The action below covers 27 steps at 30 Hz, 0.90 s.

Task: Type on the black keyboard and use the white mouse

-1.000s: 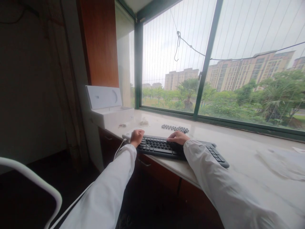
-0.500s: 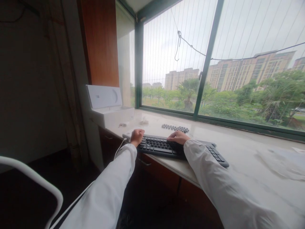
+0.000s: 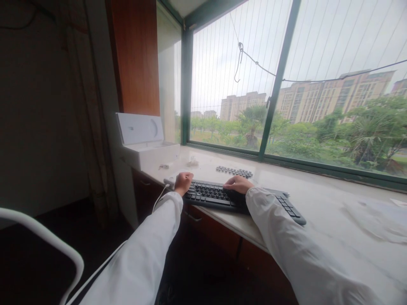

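Note:
A black keyboard (image 3: 211,199) lies along the front of the white counter, with dark gaps among its middle keys where keycaps are off. My left hand (image 3: 183,183) is closed at the keyboard's left end; whatever is in its fingers, if anything, is hidden. Over the keys right of the middle, my right hand (image 3: 238,184) has its fingers pressed together, the tips down at the keys. Anything they pinch is too small to make out. Behind the keyboard, loose keycaps (image 3: 234,171) lie in rows.
An open white box (image 3: 149,154) stands at the back left, with small bits (image 3: 163,166) before it. A white cable (image 3: 159,198) runs off the counter's front edge. Crumpled clear plastic (image 3: 372,218) lies to the right. Windows (image 3: 229,97) rise behind the counter (image 3: 337,190).
The view has shifted very slightly. Both hands stay in the same places on the keyboard, with no clear change in their grip.

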{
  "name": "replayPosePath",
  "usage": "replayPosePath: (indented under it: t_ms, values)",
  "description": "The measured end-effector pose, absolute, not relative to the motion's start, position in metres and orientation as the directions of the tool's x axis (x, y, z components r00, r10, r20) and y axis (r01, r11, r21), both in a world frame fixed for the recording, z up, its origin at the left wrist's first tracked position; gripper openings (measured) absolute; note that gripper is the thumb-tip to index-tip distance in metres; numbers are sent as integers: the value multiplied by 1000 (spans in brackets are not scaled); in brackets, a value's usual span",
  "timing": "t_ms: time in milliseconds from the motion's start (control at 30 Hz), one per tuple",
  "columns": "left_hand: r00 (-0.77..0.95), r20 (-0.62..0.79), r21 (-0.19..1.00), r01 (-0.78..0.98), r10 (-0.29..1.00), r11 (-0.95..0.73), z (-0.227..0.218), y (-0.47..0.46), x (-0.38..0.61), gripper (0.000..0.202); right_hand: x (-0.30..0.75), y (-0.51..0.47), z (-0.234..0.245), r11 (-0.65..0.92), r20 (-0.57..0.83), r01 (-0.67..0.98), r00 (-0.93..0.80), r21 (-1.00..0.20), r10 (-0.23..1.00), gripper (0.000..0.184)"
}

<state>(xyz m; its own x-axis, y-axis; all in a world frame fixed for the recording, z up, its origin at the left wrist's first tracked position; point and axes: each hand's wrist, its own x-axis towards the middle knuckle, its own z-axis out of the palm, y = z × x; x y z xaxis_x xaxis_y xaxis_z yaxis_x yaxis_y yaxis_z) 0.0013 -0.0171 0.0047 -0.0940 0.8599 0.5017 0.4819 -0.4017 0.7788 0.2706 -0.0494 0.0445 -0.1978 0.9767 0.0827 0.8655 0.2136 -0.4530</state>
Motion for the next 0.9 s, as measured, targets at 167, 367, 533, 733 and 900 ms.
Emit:
replayPosePath:
  t_ms: [167,367,533,733,900]
  values:
    - [-97,510,764,508,855,-398,2,-13,1,30,270,-49,44,213,93,868,-192,-448,977,36]
    - [-96,526,756,509,845,-412,0,-11,1,31,270,-51,45,217,93,862,-196,-459,976,37]
    - [-101,517,760,511,850,-401,1,-12,1,32,269,-50,45,204,74,866,-191,-456,979,34]
    - [-95,528,744,531,844,-405,0,-11,2,32,265,-49,47,178,44,897,-175,-405,984,31]
    - [-67,515,742,533,854,-406,1,-10,2,31,262,-49,51,160,11,917,-167,-366,986,30]
